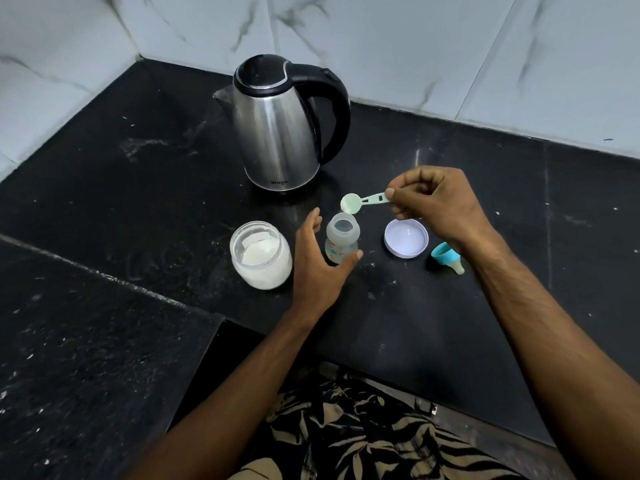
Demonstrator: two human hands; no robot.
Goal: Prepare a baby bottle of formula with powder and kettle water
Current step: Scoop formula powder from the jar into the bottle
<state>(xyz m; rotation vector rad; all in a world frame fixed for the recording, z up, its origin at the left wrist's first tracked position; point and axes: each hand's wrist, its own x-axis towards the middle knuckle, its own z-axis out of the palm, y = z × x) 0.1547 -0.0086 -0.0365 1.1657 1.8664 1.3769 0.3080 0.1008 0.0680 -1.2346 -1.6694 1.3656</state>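
Our right hand (434,206) pinches the handle of a green scoop (363,201), its bowl tipped just above the open bottle (342,241). Our left hand (318,261), fingers relaxed and apart, cups the bottle, thumb touching its base. On the black bench (138,188): powder jar (260,254) left, kettle (282,123) behind, lid (406,242) and teat (447,258) right.

The left hand (320,261) covers part of the near-left side of the baby bottle (342,241), so contact there cannot be confirmed. The fingers of the right hand (438,206) hide the far end of the scoop (363,201) handle. The bottle's contents are not discernible. The kettle (280,124) brand lettering is too small to read. Both forearms are cut off by the near edge.
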